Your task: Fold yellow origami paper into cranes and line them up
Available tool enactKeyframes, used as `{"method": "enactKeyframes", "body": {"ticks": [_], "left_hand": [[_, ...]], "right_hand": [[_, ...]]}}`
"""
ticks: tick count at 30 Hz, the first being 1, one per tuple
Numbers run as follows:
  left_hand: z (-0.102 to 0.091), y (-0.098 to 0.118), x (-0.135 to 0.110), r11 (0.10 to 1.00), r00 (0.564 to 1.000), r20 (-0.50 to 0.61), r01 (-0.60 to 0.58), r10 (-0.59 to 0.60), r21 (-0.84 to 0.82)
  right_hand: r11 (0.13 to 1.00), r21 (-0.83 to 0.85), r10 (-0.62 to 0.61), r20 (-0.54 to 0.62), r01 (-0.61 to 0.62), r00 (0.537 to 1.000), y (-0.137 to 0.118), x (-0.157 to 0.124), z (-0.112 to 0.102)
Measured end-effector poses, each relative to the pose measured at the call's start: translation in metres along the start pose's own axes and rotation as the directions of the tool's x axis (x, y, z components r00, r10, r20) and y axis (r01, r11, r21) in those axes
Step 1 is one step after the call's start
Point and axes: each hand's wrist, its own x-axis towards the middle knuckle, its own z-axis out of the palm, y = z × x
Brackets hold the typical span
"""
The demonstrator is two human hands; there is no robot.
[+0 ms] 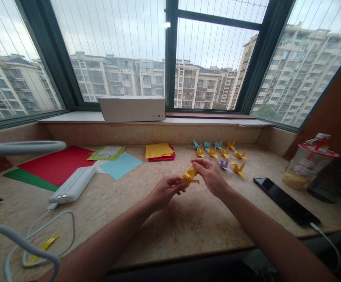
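Pale tube (pixel 26 241): nearest the camera, curving in at the lower left above the front of the stone counter (pixel 176 231).
Yellow folded paper (pixel 190 174): held up over the middle of the counter, between its front and back edges.
Left hand (pixel 166 190): thumb and fingers pinched on the lower left of the paper.
Right hand (pixel 210 174): fingertips closed on its upper end.
Paper in the grip: its middle shows between the two pinches, with a narrow point sticking out below the right fingers; the rest is covered by fingers.
Handling: a light pinch close to the folds seems best, one hand steadying while the other works slowly; squeezing hard could crumple the narrow points.
Paper birds (pixel 223 152): yellow, blue and purple, grouped beyond the right hand, towards the counter's back edge.
Paper stack (pixel 159 150): yellow over red, near the back edge's middle.
Blue sheet (pixel 121 164): left of the stack.
Red sheet (pixel 55 162): further left, partly over a green sheet (pixel 31 179).
Phone (pixel 286 199): near the right front edge, cable attached.
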Motion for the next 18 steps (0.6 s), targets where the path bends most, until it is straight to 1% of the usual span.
{"method": "enactKeyframes", "body": {"ticks": [5,9,14,18], "left_hand": [[0.000,0.007,-0.001,0.997,0.997,-0.007,-0.073,0.073,0.026],[0.001,0.012,-0.002,0.993,0.993,-0.002,-0.114,0.114,0.043],[0.001,0.011,-0.002,0.992,0.992,0.000,-0.125,0.125,0.035],[0.000,0.011,-0.002,0.993,0.993,0.001,-0.116,0.116,0.029]], "right_hand": [[0.989,0.133,0.072,-0.008,-0.071,0.997,-0.001,0.000,0.000],[0.979,0.174,0.112,-0.009,-0.108,0.994,-0.003,0.000,0.000],[0.967,0.210,0.147,0.005,-0.145,0.989,-0.004,0.000,0.000],[0.960,0.237,0.155,0.007,-0.152,0.988,-0.002,0.001,0.000]]}}
